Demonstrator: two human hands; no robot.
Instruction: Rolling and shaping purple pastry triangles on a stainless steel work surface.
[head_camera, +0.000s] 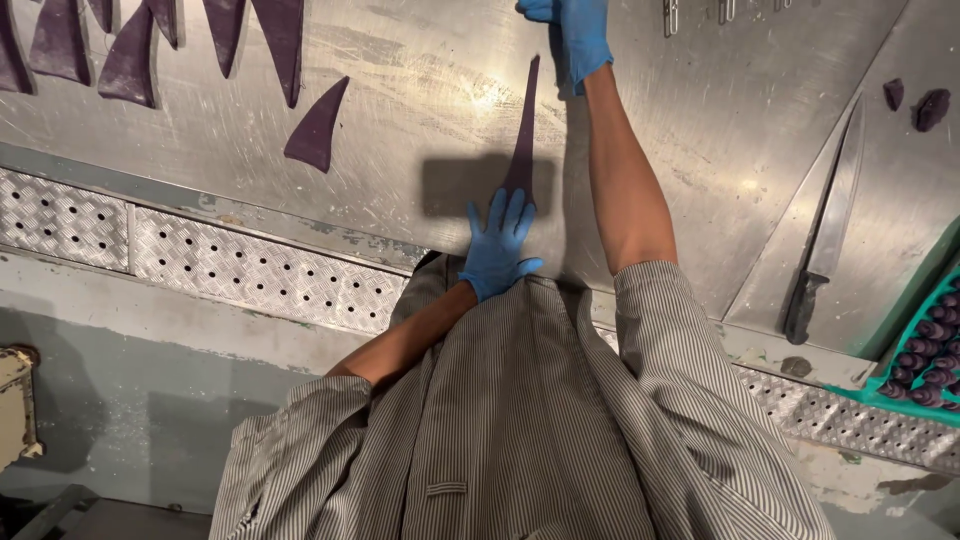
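From the head camera I see a steel tabletop (420, 90) with a long, narrow triangle of dark purple dough (524, 130) stretched along it. My left hand (498, 245), in a blue glove, lies flat with fingers spread on the wide near end of the dough triangle, its grip open and pressing rather than clasping. My right hand (575, 30), also blue-gloved, reaches to the far tip of the triangle at the frame's upper edge; its fingers are cut off there, so I cannot tell whether the grip is closed. Left of the dough triangle lie more cut purple triangles (318, 125). Well to its right rests a long knife (825, 225) with a dark handle, and beyond the knife a teal tray (880, 385) holds rolled purple pieces (925, 350).
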